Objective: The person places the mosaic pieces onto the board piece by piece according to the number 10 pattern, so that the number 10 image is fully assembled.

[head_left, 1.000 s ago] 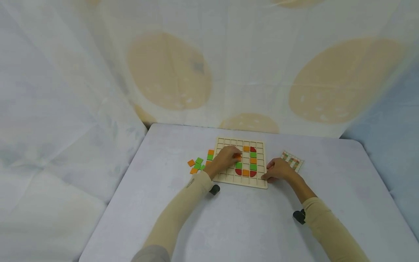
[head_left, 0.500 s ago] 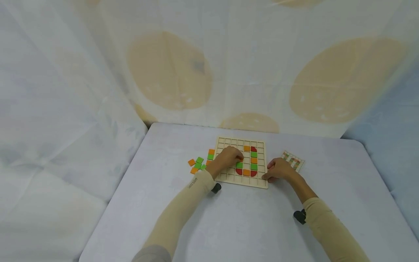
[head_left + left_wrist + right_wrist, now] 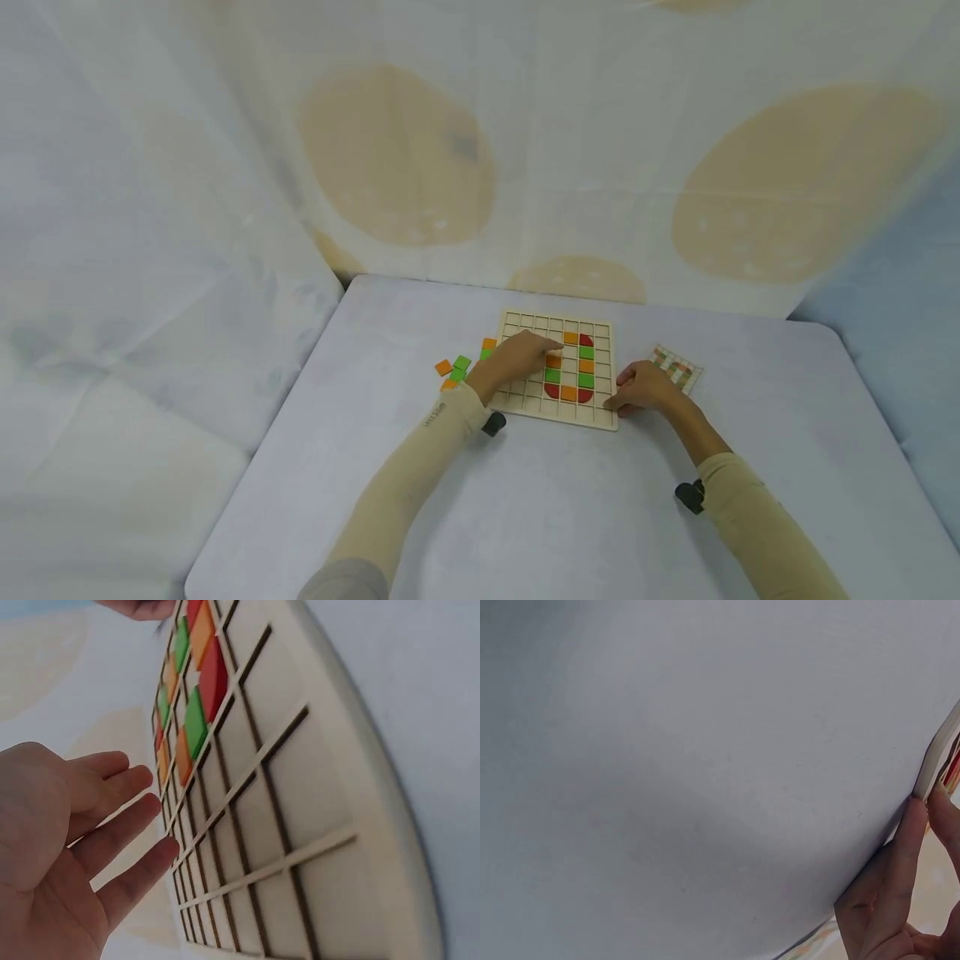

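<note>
A wooden grid board (image 3: 525,402) lies on the table and holds a loop of orange, green and red tiles (image 3: 586,367). My left hand (image 3: 542,347) hovers over the board's upper middle with straight fingers (image 3: 124,801) and holds nothing. An orange tile (image 3: 553,361) sits in a cell just below its fingertips. In the left wrist view the board (image 3: 300,810) and its tiles (image 3: 196,712) run close beside that hand. My right hand (image 3: 639,387) rests against the board's front right edge. In the right wrist view its fingers (image 3: 907,855) touch the board's edge (image 3: 934,766).
Several loose orange and green tiles (image 3: 454,370) lie left of the board. A small pattern card (image 3: 677,367) lies right of it, behind my right hand. The table (image 3: 555,500) has a light cover, and draped fabric with large tan circles (image 3: 397,158) stands behind.
My left hand was pinching an orange tile over the board; the tile now sits in a cell and the hand has lifted off with straight fingers. The right hand stayed put.
</note>
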